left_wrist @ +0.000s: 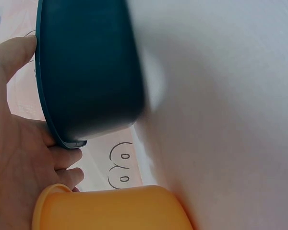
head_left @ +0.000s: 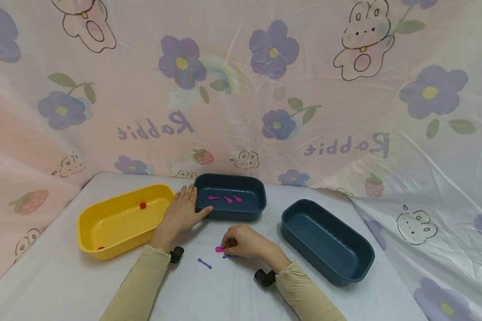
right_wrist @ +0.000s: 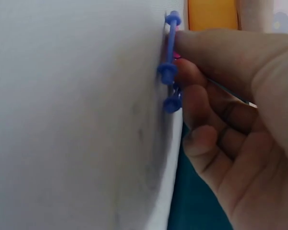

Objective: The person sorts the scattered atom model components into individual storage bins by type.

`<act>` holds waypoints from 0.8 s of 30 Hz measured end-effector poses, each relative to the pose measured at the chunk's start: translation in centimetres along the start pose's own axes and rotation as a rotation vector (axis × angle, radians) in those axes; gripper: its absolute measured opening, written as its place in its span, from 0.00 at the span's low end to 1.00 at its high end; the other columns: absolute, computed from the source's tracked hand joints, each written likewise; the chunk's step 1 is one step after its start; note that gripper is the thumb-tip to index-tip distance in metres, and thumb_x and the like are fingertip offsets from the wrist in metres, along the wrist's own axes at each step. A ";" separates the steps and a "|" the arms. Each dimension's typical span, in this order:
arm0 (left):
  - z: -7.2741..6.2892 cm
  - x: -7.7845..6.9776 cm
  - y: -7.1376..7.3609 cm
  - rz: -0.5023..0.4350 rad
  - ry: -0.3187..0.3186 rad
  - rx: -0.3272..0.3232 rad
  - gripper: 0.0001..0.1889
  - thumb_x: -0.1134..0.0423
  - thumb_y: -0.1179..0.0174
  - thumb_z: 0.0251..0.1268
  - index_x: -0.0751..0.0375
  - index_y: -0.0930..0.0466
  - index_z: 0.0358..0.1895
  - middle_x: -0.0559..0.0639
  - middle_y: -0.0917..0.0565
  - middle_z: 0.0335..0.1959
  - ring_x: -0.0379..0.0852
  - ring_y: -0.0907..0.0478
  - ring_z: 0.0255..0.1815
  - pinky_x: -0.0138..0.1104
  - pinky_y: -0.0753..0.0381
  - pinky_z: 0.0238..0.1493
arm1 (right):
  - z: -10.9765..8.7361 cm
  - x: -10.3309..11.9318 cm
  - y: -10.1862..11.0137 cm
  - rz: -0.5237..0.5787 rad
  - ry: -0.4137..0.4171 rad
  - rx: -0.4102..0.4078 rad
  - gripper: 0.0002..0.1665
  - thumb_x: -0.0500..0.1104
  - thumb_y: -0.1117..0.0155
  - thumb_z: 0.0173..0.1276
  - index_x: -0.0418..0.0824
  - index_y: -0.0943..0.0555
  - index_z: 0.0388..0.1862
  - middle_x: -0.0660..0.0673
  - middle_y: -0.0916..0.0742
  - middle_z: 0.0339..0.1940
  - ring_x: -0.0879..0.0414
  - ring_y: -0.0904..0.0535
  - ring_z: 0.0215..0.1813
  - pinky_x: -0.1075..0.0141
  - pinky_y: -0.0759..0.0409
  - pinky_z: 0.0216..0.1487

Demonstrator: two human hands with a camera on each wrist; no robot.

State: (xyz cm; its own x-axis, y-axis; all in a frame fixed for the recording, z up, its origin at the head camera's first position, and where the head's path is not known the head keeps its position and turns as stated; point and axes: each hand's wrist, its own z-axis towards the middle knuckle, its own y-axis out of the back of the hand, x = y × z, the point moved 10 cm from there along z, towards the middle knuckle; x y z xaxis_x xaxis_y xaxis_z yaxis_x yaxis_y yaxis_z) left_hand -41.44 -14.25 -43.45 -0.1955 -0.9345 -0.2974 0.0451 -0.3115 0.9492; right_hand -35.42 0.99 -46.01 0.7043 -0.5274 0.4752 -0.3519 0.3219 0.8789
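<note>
My left hand [head_left: 180, 211] lies at the left end of the back dark blue tray [head_left: 230, 215], fingers stretched out and thumb along its front rim. In the left wrist view, thumb and fingertips touch the rim of this tray [left_wrist: 89, 62]. My right hand [head_left: 247, 241] pinches a small pink teardrop-shaped piece [head_left: 219, 249] low over the white table; in the right wrist view its fingers mostly hide it. A purple rod with flared ends [right_wrist: 170, 48] lies close by those fingertips, and another purple rod [head_left: 205, 263] lies to the left. Several pink pieces [head_left: 228, 199] lie inside the back tray.
A yellow tray [head_left: 116, 249] stands at the left with two small red pieces, one a red bead-like piece [head_left: 143, 205]. Another dark blue tray [head_left: 325, 263] stands at the right. Behind the table [head_left: 209, 298] hangs a patterned cloth [head_left: 233, 120].
</note>
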 end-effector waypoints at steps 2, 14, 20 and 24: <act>0.0 0.0 0.1 -0.001 0.002 -0.001 0.54 0.30 0.51 0.75 0.75 0.52 0.82 0.70 0.50 0.84 0.68 0.56 0.85 0.56 0.55 0.84 | 0.0 0.0 0.0 -0.004 -0.002 -0.002 0.03 0.39 0.23 0.66 0.45 0.10 0.38 0.59 0.17 0.32 0.70 0.25 0.33 0.77 0.22 0.37; -0.2 -0.1 0.3 -0.003 0.003 -0.003 0.53 0.31 0.50 0.75 0.75 0.52 0.81 0.70 0.49 0.84 0.68 0.56 0.85 0.56 0.56 0.84 | -0.2 0.1 0.0 0.008 0.015 -0.012 0.04 0.37 0.25 0.67 0.43 0.09 0.40 0.55 0.13 0.35 0.70 0.25 0.34 0.77 0.22 0.38; 0.0 -0.2 0.2 -0.003 -0.004 -0.006 0.54 0.30 0.51 0.75 0.76 0.52 0.81 0.71 0.50 0.83 0.69 0.55 0.84 0.57 0.56 0.83 | -0.2 0.3 0.2 0.020 0.032 -0.020 0.05 0.35 0.26 0.66 0.43 0.10 0.40 0.54 0.13 0.34 0.69 0.25 0.33 0.77 0.22 0.38; 0.1 -0.2 0.2 -0.004 -0.006 -0.012 0.54 0.30 0.51 0.75 0.75 0.52 0.81 0.71 0.50 0.83 0.69 0.55 0.84 0.57 0.56 0.83 | -0.2 0.5 0.4 0.040 0.041 -0.028 0.05 0.34 0.27 0.66 0.42 0.10 0.39 0.55 0.14 0.33 0.69 0.25 0.33 0.77 0.21 0.37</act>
State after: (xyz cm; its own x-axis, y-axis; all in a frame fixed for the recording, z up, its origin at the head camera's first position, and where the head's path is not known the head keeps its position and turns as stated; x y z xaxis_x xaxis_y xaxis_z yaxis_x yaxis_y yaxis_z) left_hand -41.50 -14.14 -43.18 -0.2013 -0.9324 -0.3002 0.0560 -0.3169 0.9468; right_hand -35.10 1.05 -45.49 0.7147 -0.4817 0.5071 -0.3630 0.3642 0.8577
